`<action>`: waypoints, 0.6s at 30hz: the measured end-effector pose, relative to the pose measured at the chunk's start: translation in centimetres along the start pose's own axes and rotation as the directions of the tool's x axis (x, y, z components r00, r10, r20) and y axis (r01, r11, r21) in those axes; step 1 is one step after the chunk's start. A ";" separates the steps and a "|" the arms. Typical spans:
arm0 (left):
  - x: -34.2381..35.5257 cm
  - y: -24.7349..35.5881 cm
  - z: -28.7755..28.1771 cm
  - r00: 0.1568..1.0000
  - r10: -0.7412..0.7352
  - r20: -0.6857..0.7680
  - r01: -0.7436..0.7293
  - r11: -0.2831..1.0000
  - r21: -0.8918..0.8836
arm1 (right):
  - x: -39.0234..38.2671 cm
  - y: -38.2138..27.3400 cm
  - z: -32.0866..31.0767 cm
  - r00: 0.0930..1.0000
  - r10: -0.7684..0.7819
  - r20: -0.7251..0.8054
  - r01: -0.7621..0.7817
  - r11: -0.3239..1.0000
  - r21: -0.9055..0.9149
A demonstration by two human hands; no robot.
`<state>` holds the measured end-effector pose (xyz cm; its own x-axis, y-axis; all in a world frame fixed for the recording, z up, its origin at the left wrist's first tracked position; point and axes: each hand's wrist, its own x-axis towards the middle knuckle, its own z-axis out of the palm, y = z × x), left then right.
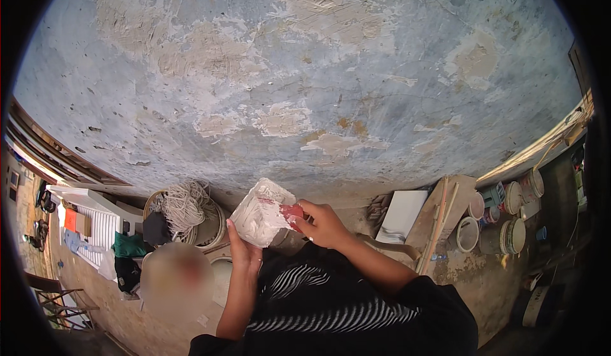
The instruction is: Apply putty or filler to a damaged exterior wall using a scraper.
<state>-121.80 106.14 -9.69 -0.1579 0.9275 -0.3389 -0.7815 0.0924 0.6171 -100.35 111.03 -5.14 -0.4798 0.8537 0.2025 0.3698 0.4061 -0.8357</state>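
Observation:
My left hand [245, 249] holds a white rectangular tub [248, 219] from below and the side, its fingers mostly behind it. White putty [262, 221] lies inside and coats the tub's walls. In my right hand [326, 225] is a red putty spreader [293, 215], pinched between thumb and fingers, with its putty-smeared blade in the tub. Beyond both hands rises a pale blue wall [382, 108], with rough beige and whitish filler patches [334, 9] spread over it.
Left of me, a bundle of white rope [186, 208] sits on a round container beside a dark green cloth [129, 246] and a white slatted piece [95, 219]. To the right are a white board [402, 216], leaning wood strips [439, 225] and several buckets [467, 234]. A blurred patch hides the lower left.

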 end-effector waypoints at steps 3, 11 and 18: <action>0.5 0.5 -0.3 1.000 0.010 -0.017 -0.009 1.000 0.019 | 0.4 3.3 0.0 0.965 0.260 0.037 -0.215 0.700 0.681; 1.6 -0.1 1.5 0.999 -0.028 0.022 0.028 0.999 0.023 | -1.2 5.2 -2.8 0.812 0.576 -0.091 -0.205 0.429 0.880; 2.1 -2.5 3.3 0.999 -0.043 0.024 0.043 0.999 0.017 | -4.4 9.3 -5.0 0.744 0.664 -0.073 -0.091 0.209 0.974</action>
<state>-118.22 109.10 -9.59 -0.1096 0.9309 -0.3485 -0.7774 0.1382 0.6136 -90.82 112.64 -11.24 -0.0540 0.9287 -0.3668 -0.6537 -0.3105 -0.6901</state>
